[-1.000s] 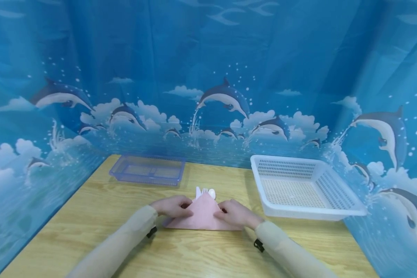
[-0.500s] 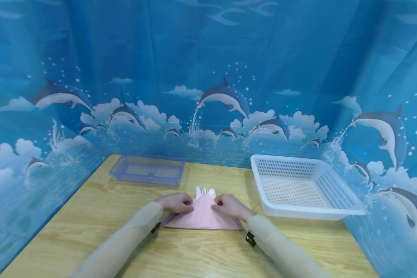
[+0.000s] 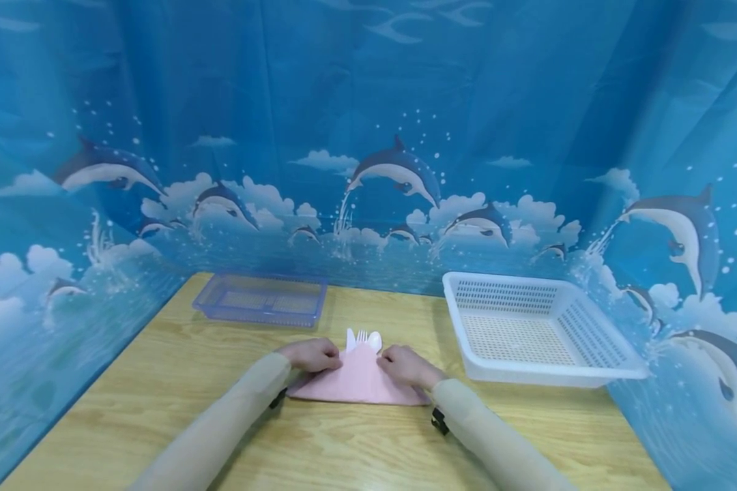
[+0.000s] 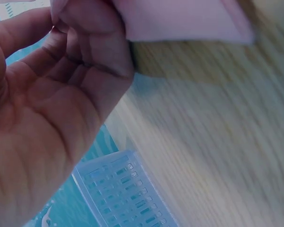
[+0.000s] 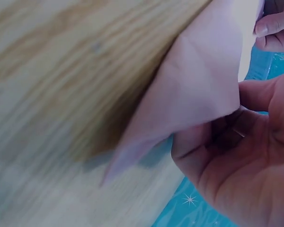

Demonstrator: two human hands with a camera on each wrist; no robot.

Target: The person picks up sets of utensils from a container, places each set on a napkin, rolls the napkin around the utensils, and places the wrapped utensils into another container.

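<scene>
A folded pink napkin (image 3: 359,382) lies mid-table, its long edge toward me and its top narrowing to a point. Out of that top stick the ends of a white plastic knife (image 3: 350,339), a fork (image 3: 362,336) and a spoon (image 3: 375,341); their lower parts are covered. My left hand (image 3: 312,355) pinches the napkin's left slanted edge near the top. On the opposite slope, my right hand (image 3: 408,366) does likewise with thumb and fingers. In the right wrist view the napkin (image 5: 199,75) stands partly lifted off the wood, beside the thumb and curled fingers.
A shallow purple see-through basket (image 3: 261,300) stands at the back left. At the back right is a larger white slotted basket (image 3: 553,372). Behind the wooden table (image 3: 344,443) hangs a blue dolphin-print curtain (image 3: 368,102).
Both hands have slid up along the napkin's slanted edges, away from me and toward its point. The right hand has also come slightly left. The cutlery stays nearly in place.
</scene>
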